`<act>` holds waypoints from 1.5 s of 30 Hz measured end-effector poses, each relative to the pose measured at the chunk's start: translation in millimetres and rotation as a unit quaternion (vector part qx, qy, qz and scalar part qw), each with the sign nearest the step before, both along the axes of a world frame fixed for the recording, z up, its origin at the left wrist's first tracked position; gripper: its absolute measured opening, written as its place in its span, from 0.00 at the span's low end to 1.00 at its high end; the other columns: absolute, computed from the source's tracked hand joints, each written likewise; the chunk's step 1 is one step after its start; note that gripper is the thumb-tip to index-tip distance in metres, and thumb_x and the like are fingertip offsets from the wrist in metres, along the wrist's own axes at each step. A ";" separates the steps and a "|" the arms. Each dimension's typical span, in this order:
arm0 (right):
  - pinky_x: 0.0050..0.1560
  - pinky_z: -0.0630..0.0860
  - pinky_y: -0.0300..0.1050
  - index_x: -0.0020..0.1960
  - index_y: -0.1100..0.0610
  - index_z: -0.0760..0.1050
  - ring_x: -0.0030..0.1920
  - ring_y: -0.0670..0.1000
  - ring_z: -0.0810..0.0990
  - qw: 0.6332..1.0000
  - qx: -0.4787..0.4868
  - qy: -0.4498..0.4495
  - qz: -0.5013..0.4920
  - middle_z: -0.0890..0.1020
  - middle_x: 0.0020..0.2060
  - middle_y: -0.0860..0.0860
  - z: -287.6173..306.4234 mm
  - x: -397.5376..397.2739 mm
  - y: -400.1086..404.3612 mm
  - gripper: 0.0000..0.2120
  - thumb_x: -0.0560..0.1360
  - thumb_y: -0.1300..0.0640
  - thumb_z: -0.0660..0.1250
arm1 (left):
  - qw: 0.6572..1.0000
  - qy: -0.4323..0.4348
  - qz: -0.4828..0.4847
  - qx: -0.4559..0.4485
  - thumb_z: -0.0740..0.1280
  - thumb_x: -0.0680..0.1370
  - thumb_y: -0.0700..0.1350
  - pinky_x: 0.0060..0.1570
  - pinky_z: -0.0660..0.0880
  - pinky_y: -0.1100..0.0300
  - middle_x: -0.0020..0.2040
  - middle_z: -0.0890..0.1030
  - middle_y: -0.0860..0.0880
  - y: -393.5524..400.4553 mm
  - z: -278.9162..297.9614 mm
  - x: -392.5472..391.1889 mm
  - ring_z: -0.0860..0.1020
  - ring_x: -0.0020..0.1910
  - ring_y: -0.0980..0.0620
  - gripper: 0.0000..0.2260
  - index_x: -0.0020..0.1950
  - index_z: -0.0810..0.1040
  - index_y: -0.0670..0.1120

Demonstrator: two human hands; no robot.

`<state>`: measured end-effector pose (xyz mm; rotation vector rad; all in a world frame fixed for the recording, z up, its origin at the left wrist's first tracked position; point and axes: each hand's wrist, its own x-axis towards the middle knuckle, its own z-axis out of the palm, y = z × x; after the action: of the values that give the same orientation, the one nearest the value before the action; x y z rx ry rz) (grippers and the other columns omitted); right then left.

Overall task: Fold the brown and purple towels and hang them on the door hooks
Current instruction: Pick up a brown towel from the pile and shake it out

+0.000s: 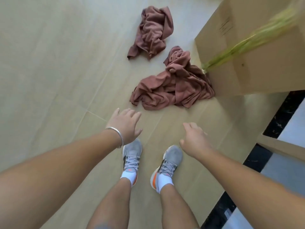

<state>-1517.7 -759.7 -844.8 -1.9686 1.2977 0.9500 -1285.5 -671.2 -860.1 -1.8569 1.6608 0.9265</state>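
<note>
Two crumpled reddish-brown towels lie on the beige tiled floor. The nearer towel [173, 86] is heaped against a cardboard box, and the farther towel [153, 33] lies beyond it. My left hand [126, 125], with a silver bangle on the wrist, reaches forward with fingers relaxed, a short way short of the nearer towel. My right hand [194, 140] is stretched out lower and to the right, fingers loosely bent, holding nothing. No purple towel, door or hooks are in view.
A large cardboard box [247, 52] stands at the right with green plant stalks [244, 42] lying across it. A black threshold strip [257, 156] and a beige ledge [280, 146] run along the right. My feet in grey sneakers [132, 156] stand just behind the hands.
</note>
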 end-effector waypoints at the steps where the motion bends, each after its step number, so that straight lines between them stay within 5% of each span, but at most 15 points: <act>1: 0.63 0.66 0.49 0.70 0.54 0.63 0.67 0.55 0.68 1.000 0.001 -0.001 0.008 0.68 0.67 0.53 -24.4 1.2 -1.8 0.26 0.75 0.52 0.64 | 1.000 -0.002 -0.002 0.004 0.54 0.80 0.61 0.74 0.49 0.48 0.76 0.61 0.49 -0.1 -24.1 1.3 0.55 0.76 0.50 0.29 0.78 0.54 0.49; 8: 0.68 0.64 0.51 0.74 0.55 0.61 0.72 0.55 0.62 0.988 -0.061 -0.083 0.118 0.64 0.72 0.54 -164.3 23.5 -25.4 0.32 0.72 0.54 0.67 | 0.994 -0.048 -0.093 -0.022 0.53 0.82 0.57 0.75 0.50 0.50 0.78 0.55 0.46 -15.7 -173.1 24.0 0.52 0.77 0.48 0.30 0.79 0.50 0.44; 12: 0.59 0.76 0.55 0.64 0.63 0.74 0.62 0.62 0.76 0.945 -0.074 -0.223 0.226 0.77 0.61 0.60 -236.9 44.0 -36.4 0.30 0.62 0.64 0.72 | 0.979 -0.011 -0.198 -0.037 0.52 0.83 0.52 0.75 0.47 0.54 0.79 0.52 0.42 -30.0 -236.6 12.4 0.51 0.78 0.45 0.29 0.79 0.46 0.40; 18: 0.68 0.64 0.58 0.74 0.61 0.62 0.73 0.58 0.63 0.940 -0.157 -0.131 0.273 0.65 0.73 0.58 -301.9 54.3 -65.1 0.28 0.74 0.59 0.54 | 0.988 -0.015 -0.078 -0.132 0.66 0.73 0.58 0.69 0.62 0.49 0.77 0.58 0.39 -51.7 -301.7 2.3 0.56 0.76 0.42 0.42 0.78 0.54 0.38; 21: 0.49 0.74 0.54 0.69 0.57 0.70 0.66 0.59 0.70 0.933 -0.175 -0.127 0.288 0.71 0.68 0.57 -324.1 54.2 -76.7 0.26 0.73 0.57 0.49 | 0.984 -0.067 -0.051 -0.157 0.67 0.71 0.58 0.63 0.64 0.47 0.76 0.59 0.41 -74.3 -318.7 5.7 0.59 0.74 0.41 0.41 0.77 0.56 0.41; 24: 0.35 0.71 0.49 0.64 0.55 0.72 0.58 0.60 0.74 0.918 -0.232 -0.125 0.296 0.73 0.63 0.57 -326.9 58.3 -88.9 0.25 0.72 0.60 0.47 | 0.976 -0.074 -0.056 -0.197 0.62 0.76 0.48 0.56 0.68 0.46 0.73 0.64 0.41 -97.8 -324.3 9.7 0.64 0.70 0.40 0.29 0.75 0.60 0.41; 29: 0.38 0.67 0.51 0.65 0.58 0.67 0.59 0.60 0.68 0.946 -0.209 -0.123 0.217 0.68 0.63 0.57 -285.7 69.0 -106.1 0.18 0.76 0.65 0.56 | 0.985 -0.046 -0.037 -0.162 0.55 0.79 0.39 0.46 0.73 0.51 0.62 0.75 0.45 -110.4 -292.8 31.3 0.74 0.60 0.42 0.16 0.64 0.74 0.46; 33: 0.41 0.70 0.51 0.57 0.59 0.71 0.54 0.62 0.75 0.959 -0.195 -0.114 0.169 0.76 0.53 0.58 -226.0 65.2 -116.9 0.11 0.75 0.64 0.59 | 0.993 -0.019 -0.016 -0.117 0.60 0.75 0.42 0.49 0.73 0.56 0.58 0.81 0.52 -95.0 -240.8 50.9 0.78 0.57 0.46 0.16 0.57 0.81 0.53; 36: 0.40 0.67 0.49 0.56 0.58 0.74 0.51 0.62 0.78 0.961 -0.184 -0.104 0.177 0.80 0.49 0.58 -174.6 66.5 -124.1 0.11 0.76 0.61 0.59 | 0.988 0.023 0.049 -0.145 0.57 0.70 0.47 0.46 0.74 0.56 0.54 0.82 0.51 -74.4 -198.0 60.6 0.79 0.55 0.45 0.15 0.49 0.81 0.49; 40: 0.50 0.73 0.52 0.63 0.53 0.70 0.57 0.60 0.74 0.961 -0.130 -0.102 0.220 0.76 0.56 0.54 -117.7 85.8 -109.8 0.16 0.75 0.55 0.62 | 0.979 0.059 0.106 -0.161 0.51 0.66 0.50 0.41 0.71 0.57 0.53 0.82 0.52 -53.9 -129.3 78.4 0.79 0.52 0.44 0.20 0.47 0.80 0.51; 45: 0.64 0.68 0.52 0.75 0.53 0.57 0.71 0.54 0.63 0.962 -0.066 -0.133 0.229 0.64 0.72 0.51 -78.2 142.7 -54.6 0.40 0.71 0.42 0.70 | 0.957 0.143 0.152 -0.202 0.51 0.67 0.51 0.35 0.60 0.57 0.38 0.77 0.51 -39.5 -43.2 105.0 0.74 0.42 0.44 0.11 0.34 0.71 0.49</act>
<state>-1375.1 -814.3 -923.0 -2.4650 0.7853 0.7757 -1180.5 -710.7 -903.3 -2.3995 1.8787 1.0814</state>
